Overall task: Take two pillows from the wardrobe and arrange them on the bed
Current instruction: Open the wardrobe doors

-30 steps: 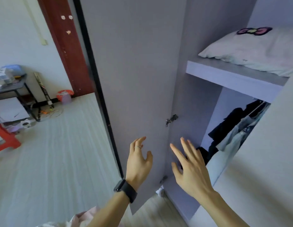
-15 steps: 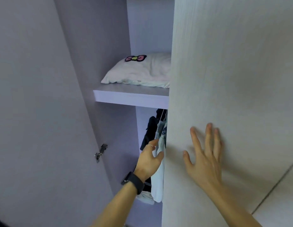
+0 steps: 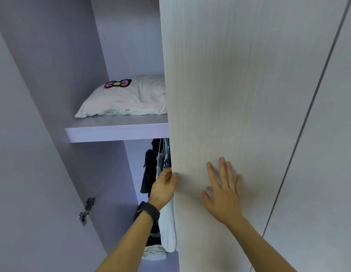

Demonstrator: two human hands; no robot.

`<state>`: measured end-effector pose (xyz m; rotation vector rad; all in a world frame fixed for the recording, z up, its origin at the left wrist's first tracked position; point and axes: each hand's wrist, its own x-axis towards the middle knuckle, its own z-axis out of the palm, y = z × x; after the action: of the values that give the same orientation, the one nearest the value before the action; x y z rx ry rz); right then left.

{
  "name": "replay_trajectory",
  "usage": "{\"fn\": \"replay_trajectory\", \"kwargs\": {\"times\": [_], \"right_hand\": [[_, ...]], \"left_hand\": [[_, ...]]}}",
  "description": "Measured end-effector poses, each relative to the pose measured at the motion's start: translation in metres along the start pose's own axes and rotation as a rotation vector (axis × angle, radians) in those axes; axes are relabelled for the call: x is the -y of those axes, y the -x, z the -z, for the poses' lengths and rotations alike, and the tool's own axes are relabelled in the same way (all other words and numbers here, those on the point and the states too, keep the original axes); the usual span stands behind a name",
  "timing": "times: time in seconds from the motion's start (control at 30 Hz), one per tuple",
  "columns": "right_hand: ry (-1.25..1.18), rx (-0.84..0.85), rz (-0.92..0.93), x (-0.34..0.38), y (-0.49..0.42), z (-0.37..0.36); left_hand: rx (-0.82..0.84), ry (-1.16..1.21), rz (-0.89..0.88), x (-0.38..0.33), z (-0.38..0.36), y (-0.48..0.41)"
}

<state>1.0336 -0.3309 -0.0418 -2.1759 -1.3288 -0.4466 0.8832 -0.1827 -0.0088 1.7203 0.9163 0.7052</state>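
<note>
Left hand (image 3: 164,188) has moved onto the door (image 3: 229,95) edge, my fingers (image 3: 166,173) hooked round it; right hand (image 3: 222,195) flat on its face, fingers straight. Step: opening the wardrobe (image 3: 53,75). Pillow (image 3: 127,99) on upper shelf (image 3: 115,132), half hidden. Next: swing door clear, reach up.

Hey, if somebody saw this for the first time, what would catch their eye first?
Most likely the white pillow with a pink bow patch, lying on the wardrobe shelf at upper left. Next, the pale wardrobe door filling the right side, with the left hand gripping its edge and the right hand pressed flat on its face. Dark and light clothes hang below the shelf.
</note>
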Motion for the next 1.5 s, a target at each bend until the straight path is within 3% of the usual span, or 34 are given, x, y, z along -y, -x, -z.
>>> {"fn": "replay_trajectory", "kwargs": {"times": [0.1,0.2,0.47,0.83,1.03,1.2,1.5], "right_hand": [[-0.057,0.056,-0.039,0.001,0.012,0.005],[-0.135,0.064,-0.069,0.004,0.033,0.008],[-0.365,0.03,-0.167,0.036,0.101,0.016],[-0.384,-0.054,-0.244,0.025,0.198,0.073],[-0.412,-0.076,-0.275,0.003,0.243,0.109],[-0.272,-0.112,-0.34,-0.01,0.278,0.135],[-0.106,-0.419,-0.679,-0.056,0.307,0.166]], "left_hand": [[-0.044,-0.007,-0.011,-0.001,0.006,0.009],[0.018,0.044,-0.044,0.001,0.016,0.03],[0.309,0.232,-0.042,-0.005,0.03,0.105],[0.754,0.26,-0.116,-0.028,-0.019,0.164],[0.753,0.091,-0.406,-0.029,-0.09,0.175],[0.706,-0.052,-0.716,-0.02,-0.149,0.168],[0.683,-0.288,-1.054,-0.027,-0.226,0.191]]}}
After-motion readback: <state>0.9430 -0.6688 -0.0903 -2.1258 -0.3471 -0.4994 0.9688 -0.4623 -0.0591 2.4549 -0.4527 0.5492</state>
